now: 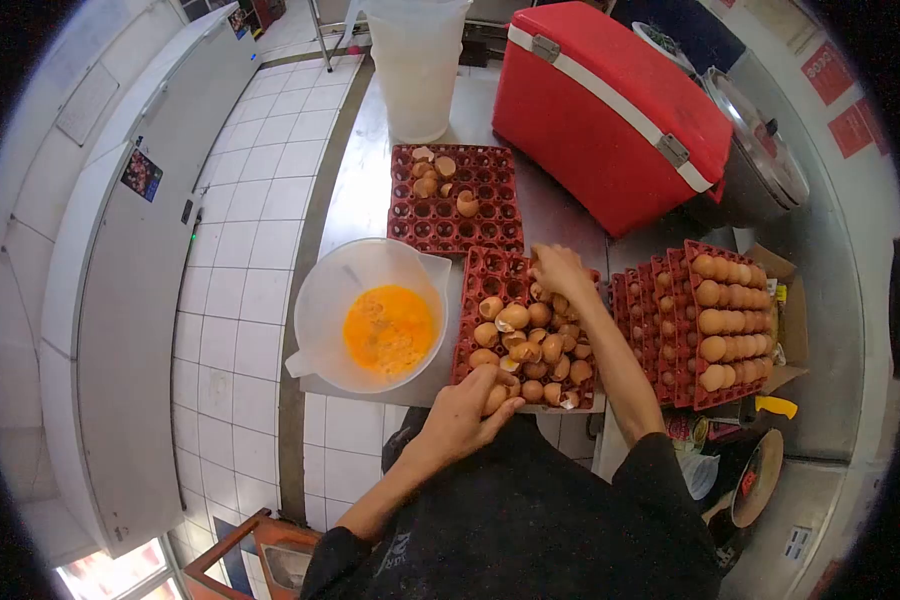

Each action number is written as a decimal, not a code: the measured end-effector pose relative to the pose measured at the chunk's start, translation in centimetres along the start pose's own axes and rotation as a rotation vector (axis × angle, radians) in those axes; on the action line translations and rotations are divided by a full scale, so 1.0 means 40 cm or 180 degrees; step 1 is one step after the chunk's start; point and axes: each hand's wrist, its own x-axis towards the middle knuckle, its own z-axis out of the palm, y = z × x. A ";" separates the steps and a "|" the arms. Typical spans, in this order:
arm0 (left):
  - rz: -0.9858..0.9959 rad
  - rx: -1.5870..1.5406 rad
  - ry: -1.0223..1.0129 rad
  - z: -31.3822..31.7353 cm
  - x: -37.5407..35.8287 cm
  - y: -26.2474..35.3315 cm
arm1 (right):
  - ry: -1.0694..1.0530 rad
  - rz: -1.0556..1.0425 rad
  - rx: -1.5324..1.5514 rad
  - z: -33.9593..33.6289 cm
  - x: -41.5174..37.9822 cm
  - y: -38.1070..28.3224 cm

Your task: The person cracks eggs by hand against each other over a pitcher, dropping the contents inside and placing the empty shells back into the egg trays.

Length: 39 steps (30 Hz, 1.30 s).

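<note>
Curling around a rounded brown shell, the left hand has its thumb and fingers closed on it at the near left edge of the shell-filled tray. The right hand bends over that tray's far right corner; whether its fingers grip anything, I cannot tell. Its forearm slants along the tray's right side, leaving a narrow gap before the stacked trays of smooth whole eggs. Just left, a translucent plastic pitcher of glossy orange-yellow egg sits at the shiny metal table's near left corner. Bare metal borders the far tray, beside a boxy red cooler; pale square tiles line the floor leftward.
</note>
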 end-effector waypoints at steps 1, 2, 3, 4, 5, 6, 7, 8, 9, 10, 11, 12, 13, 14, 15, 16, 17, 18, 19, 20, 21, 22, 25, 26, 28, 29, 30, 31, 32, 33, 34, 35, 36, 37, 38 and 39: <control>-0.0016 -0.0012 0.0007 0.002 -0.005 0.002 | -0.0026 -0.0232 0.0052 0.002 0.010 0.012; -0.0076 -0.0164 0.0018 0.003 -0.005 0.004 | -0.0035 -0.0244 0.0041 0.000 0.020 0.025; -0.0135 -0.0319 0.0035 0.003 -0.005 0.005 | -0.0186 -0.0246 0.0239 -0.014 0.023 0.027; -0.0144 -0.0333 0.0064 0.005 -0.005 0.001 | -0.0339 -0.0253 0.0431 -0.025 0.024 0.025; 0.0078 -0.0241 0.0135 0.007 -0.004 -0.005 | -0.0351 -0.0280 0.0408 -0.030 0.017 0.022; 0.0301 -0.0143 0.0214 0.005 -0.001 -0.010 | -0.0003 -0.0117 0.0934 -0.043 -0.004 0.009; 0.0292 -0.0151 0.0271 -0.008 0.007 0.004 | 0.0345 0.0036 0.1454 -0.062 -0.023 -0.006; 0.0447 -0.0309 0.0445 -0.025 0.015 0.026 | 0.0327 -0.0006 0.1421 -0.079 -0.043 -0.022; 0.0607 -0.0465 0.0606 -0.042 0.025 0.047 | 0.0140 -0.0071 0.3015 -0.098 -0.069 -0.043; 0.0604 -0.0470 0.0621 -0.060 0.030 0.061 | -0.0064 -0.0114 0.4623 -0.117 -0.100 -0.068; 0.0963 -0.0340 0.1173 -0.080 0.032 0.071 | -0.0063 -0.0110 0.4632 -0.135 -0.134 -0.112; 0.1320 -0.0200 0.1707 -0.093 0.039 0.075 | -0.0073 -0.0246 0.5479 -0.151 -0.169 -0.178; 0.1311 -0.0182 0.1673 -0.099 0.053 0.073 | -0.0079 -0.0390 0.6338 -0.169 -0.207 -0.244; 0.1714 -0.0167 0.2441 -0.105 0.073 0.067 | -0.0225 -0.0312 0.6606 -0.196 -0.244 -0.306; 0.2118 -0.0142 0.3214 -0.116 0.089 0.060 | -0.0389 -0.0239 0.6872 -0.223 -0.278 -0.366; 0.2119 -0.0096 0.3194 -0.133 0.106 0.050 | -0.0408 -0.0258 0.6914 -0.246 -0.309 -0.433; 0.1652 0.0529 0.2910 -0.153 0.122 0.040 | -0.0480 0.0131 0.6917 -0.267 -0.338 -0.500; 0.1169 0.1139 0.2615 -0.166 0.123 0.031 | -0.0565 0.0517 0.6899 -0.273 -0.352 -0.537; 0.1159 0.1196 0.2618 -0.171 0.115 0.021 | -0.0614 0.0487 0.6931 -0.242 -0.339 -0.527; 0.1094 0.0772 0.2813 -0.173 0.110 0.012 | -0.0946 -0.0131 0.6980 -0.188 -0.312 -0.498; 0.1045 0.0332 0.3001 -0.179 0.111 0.008 | -0.1253 -0.0768 0.6974 -0.187 -0.298 -0.497; 0.1104 0.0515 0.3251 -0.191 0.107 0.009 | -0.1042 -0.0752 0.6971 -0.184 -0.297 -0.498; 0.1036 0.0821 0.2742 -0.197 0.111 -0.012 | -0.0593 -0.0054 0.6615 -0.177 -0.309 -0.574; 0.0956 0.0804 0.2684 -0.210 0.105 -0.013 | -0.0783 0.0019 0.6541 -0.194 -0.310 -0.572; 0.0923 0.0480 0.2973 -0.210 0.094 0.000 | -0.0894 -0.0287 0.6558 -0.163 -0.284 -0.543; 0.0869 0.0148 0.3232 -0.211 0.088 0.003 | -0.1006 -0.0563 0.6583 -0.147 -0.275 -0.535; 0.0785 0.0523 0.2833 -0.220 0.090 -0.014 | -0.1009 -0.0579 0.6580 -0.158 -0.279 -0.547; 0.0784 0.0526 0.2854 -0.222 0.087 -0.022 | -0.0919 -0.0387 0.6409 -0.177 -0.292 -0.565; 0.0650 0.0440 0.2648 -0.222 0.082 -0.025 | -0.0843 -0.0190 0.6233 -0.185 -0.301 -0.576; 0.0533 0.0359 0.2439 -0.228 0.080 -0.025 | -0.0860 -0.0209 0.6222 -0.182 -0.295 -0.573; 0.0544 0.0224 0.2452 -0.238 0.074 -0.028 | -0.0913 -0.0182 0.6100 -0.178 -0.280 -0.561; 0.0537 0.0234 0.2469 -0.251 0.064 -0.022 | -0.0976 -0.0134 0.5987 -0.174 -0.273 -0.552; 0.0269 0.0152 0.2058 -0.270 0.058 -0.004 | -0.0992 -0.0156 0.5988 -0.175 -0.267 -0.548; -0.0003 0.0071 0.1652 -0.286 0.052 0.005 | -0.0940 -0.0298 0.5666 -0.175 -0.262 -0.545; -0.0020 0.0088 0.1681 -0.297 0.048 0.004 | -0.0896 -0.0437 0.5340 -0.176 -0.259 -0.542; 0.0230 0.0541 0.1536 -0.311 0.048 0.002 | -0.0933 -0.0468 0.5334 -0.180 -0.255 -0.535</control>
